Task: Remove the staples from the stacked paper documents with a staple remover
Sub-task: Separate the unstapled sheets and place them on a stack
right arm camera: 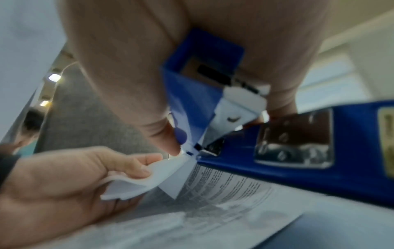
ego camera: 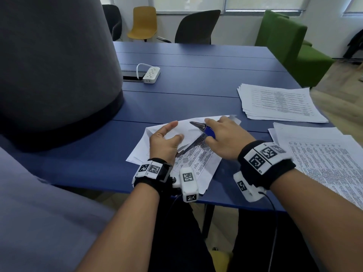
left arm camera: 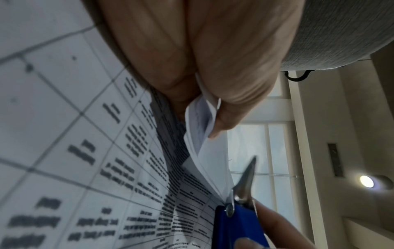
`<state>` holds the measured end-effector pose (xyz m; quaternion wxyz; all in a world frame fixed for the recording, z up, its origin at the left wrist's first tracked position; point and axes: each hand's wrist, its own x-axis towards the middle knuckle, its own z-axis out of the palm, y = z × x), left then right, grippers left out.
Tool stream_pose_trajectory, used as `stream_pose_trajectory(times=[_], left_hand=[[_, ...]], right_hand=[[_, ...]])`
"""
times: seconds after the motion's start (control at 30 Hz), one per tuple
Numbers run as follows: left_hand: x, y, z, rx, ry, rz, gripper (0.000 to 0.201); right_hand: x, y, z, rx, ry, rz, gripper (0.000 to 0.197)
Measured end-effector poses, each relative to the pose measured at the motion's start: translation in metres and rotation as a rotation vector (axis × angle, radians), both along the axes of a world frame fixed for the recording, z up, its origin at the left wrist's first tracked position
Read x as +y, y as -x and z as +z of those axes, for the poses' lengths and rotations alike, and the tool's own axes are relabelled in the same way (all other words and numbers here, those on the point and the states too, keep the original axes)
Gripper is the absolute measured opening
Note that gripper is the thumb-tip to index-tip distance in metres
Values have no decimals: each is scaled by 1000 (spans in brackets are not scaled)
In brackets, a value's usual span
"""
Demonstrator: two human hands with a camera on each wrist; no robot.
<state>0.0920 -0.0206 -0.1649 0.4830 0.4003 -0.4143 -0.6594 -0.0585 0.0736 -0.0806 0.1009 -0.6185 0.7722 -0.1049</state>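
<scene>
A stapled paper document (ego camera: pixel 198 160) with printed tables lies on the blue table (ego camera: pixel 196 79) near its front edge. My left hand (ego camera: pixel 167 138) pinches its upper pages (left arm camera: pixel 202 134), folded back to the left; the right wrist view shows the curl of paper (right arm camera: pixel 138 182) in those fingers (right arm camera: pixel 132 165). My right hand (ego camera: pixel 225 138) grips a blue staple remover (ego camera: pixel 206 130) with a pointed metal tip (left arm camera: pixel 247 176). The tool sits at the fold near the document's far corner, its tip pointing left above the pages. The staple itself is not visible.
Two stacks of printed sheets lie at the right, one farther back (ego camera: pixel 279 103) and one nearer (ego camera: pixel 324 154). A white power strip (ego camera: pixel 151 75) sits mid-table. A large grey partition (ego camera: pixel 49 65) rises at the left. Chairs and a green sofa (ego camera: pixel 284 46) stand beyond the table.
</scene>
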Motion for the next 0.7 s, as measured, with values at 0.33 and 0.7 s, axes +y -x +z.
stream_pose_trajectory(times=[0.33,0.7], left_hand=[[-1,1,-3,-53,51,10,44],[-4,0,-8,-104,75,16,47]], right_hand=[[8,4,21,-266,-26,-53,29],[8,10,29,-272,-30,-111,15]])
